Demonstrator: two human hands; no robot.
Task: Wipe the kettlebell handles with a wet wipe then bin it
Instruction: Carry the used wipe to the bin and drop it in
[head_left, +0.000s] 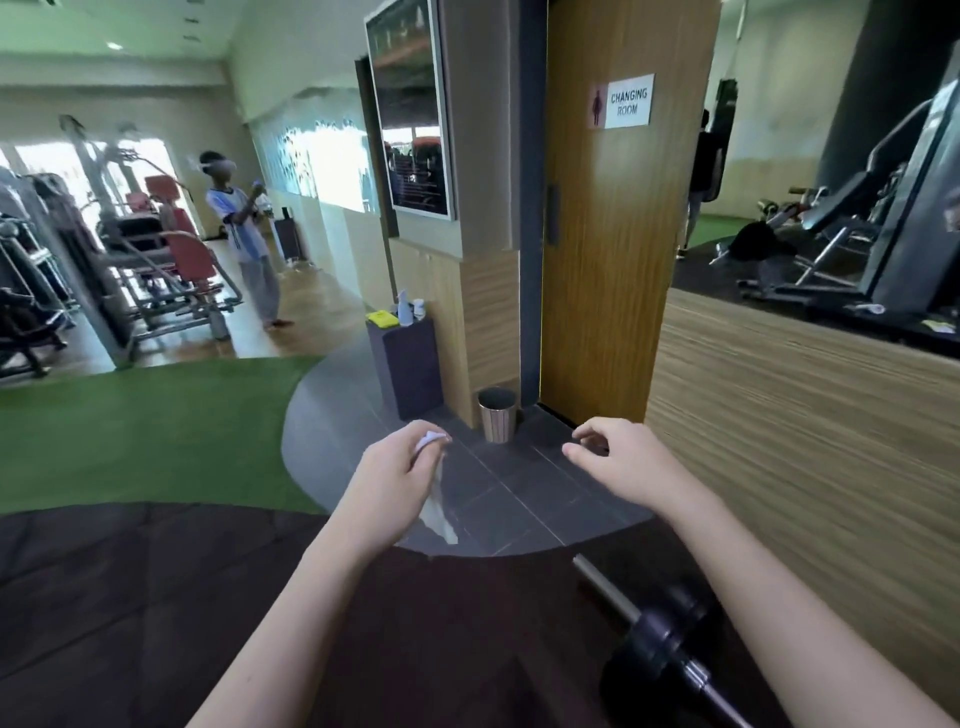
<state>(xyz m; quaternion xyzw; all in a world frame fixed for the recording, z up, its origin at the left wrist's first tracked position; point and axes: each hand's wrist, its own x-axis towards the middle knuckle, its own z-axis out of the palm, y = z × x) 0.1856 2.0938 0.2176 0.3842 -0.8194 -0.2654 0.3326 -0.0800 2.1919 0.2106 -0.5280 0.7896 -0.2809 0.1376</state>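
My left hand (397, 470) is closed around a white wet wipe (439, 512), which sticks out above my fingers and hangs down below the hand. A small metal bin (497, 415) stands on the dark tiled floor by the wooden door, just beyond and between my two hands. My right hand (618, 460) hovers to the right of the bin with fingers curled and apart, holding nothing. No kettlebell is in view.
A barbell (654, 631) lies on the dark mat at lower right. A dark pedestal (408, 366) with a spray bottle and a yellow cloth stands left of the bin. A person stands at the back left among gym machines (156, 270). Green turf (140, 431) lies to the left.
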